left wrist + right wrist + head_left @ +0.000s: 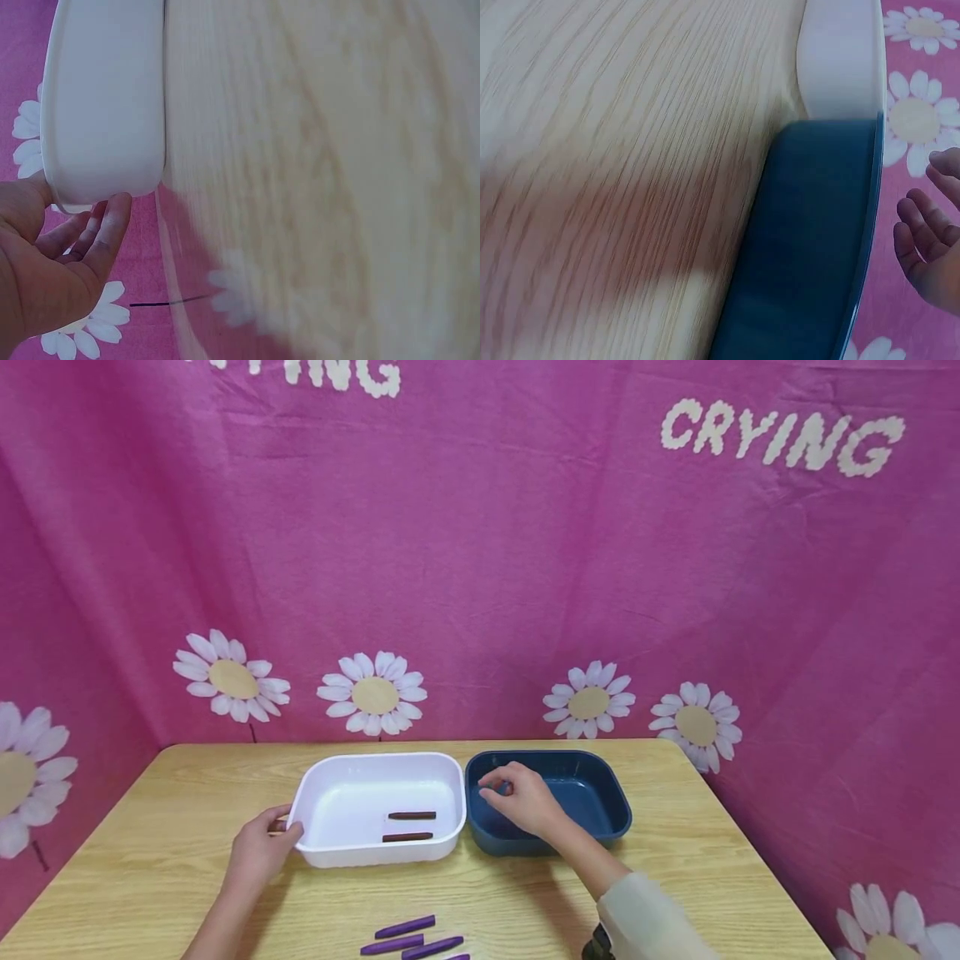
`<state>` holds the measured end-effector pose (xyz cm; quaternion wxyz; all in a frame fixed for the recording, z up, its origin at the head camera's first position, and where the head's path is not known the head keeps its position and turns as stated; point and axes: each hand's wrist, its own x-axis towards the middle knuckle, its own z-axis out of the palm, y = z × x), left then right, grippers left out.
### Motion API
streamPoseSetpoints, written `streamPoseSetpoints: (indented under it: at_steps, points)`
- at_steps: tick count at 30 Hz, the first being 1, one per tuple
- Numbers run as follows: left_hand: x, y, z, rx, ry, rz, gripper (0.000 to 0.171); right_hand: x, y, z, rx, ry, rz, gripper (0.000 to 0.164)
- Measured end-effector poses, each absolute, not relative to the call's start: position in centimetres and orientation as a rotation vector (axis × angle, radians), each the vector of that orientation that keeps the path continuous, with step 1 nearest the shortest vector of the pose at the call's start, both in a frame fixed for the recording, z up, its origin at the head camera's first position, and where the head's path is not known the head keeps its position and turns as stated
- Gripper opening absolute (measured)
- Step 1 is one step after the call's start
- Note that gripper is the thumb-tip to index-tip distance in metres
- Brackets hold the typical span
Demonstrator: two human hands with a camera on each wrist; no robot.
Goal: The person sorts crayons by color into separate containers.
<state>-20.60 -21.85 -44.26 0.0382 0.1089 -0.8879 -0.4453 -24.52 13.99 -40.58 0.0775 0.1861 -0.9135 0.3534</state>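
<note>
A white plastic bin (330, 857) stands at the table's middle left, and two dark brown crayons (412, 816) lie on its floor toward the right. My left hand (260, 845) grips the bin's left end, thumb at the rim and fingertips against the outer wall in the left wrist view. Close beside it stands a dark blue bin (600, 835), nothing visible on the part of its floor that shows. Above this bin's left side hovers my right hand (525, 797), fingers loosely bent and nothing between them. Several purple crayons (405, 927) lie near the table's front edge.
A wooden table (187, 793) carries both bins. Behind it and along the sides hangs a pink cloth (480, 568) printed with white daisies and lettering. A dark object (597, 943) shows beneath the right sleeve.
</note>
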Motion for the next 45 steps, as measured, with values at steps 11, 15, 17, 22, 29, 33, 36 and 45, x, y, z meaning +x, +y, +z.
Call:
streamPoseSetpoints:
  at_steps: [11,15,17,22,29,33,36,45]
  points:
    - [-20.9,-21.9,-44.3,0.346,-2.743,-1.368,0.050,-24.4,18.4,-40.5,0.396,-2.752,1.079,0.017]
    - [-20.9,-22.1,-44.3,0.322,-2.753,-1.341,0.050,-24.4,20.1,-40.6,0.329,-2.758,1.079,0.020]
    - [-20.8,-22.2,-44.3,0.304,-2.756,-1.333,0.050,-24.3,21.0,-40.7,0.306,-2.755,1.083,0.021]
    - [-20.8,-22.3,-44.4,0.283,-2.756,-1.330,0.050,-24.2,23.2,-40.7,0.252,-2.724,1.111,0.022]
    - [-20.7,-22.3,-44.5,0.275,-2.755,-1.324,0.049,-24.4,26.1,-41.1,0.137,-2.661,1.080,0.023]
    - [-20.7,-22.3,-44.5,0.259,-2.748,-1.321,0.048,-24.5,27.5,-41.5,0.048,-2.646,1.059,0.027]
    - [-20.8,-22.3,-44.6,0.249,-2.745,-1.321,0.048,-24.4,28.3,-41.8,-0.010,-2.629,1.087,0.028]
    - [-20.7,-22.3,-44.6,0.233,-2.732,-1.367,0.049,-24.5,29.8,-43.2,-0.161,-2.610,1.204,0.037]
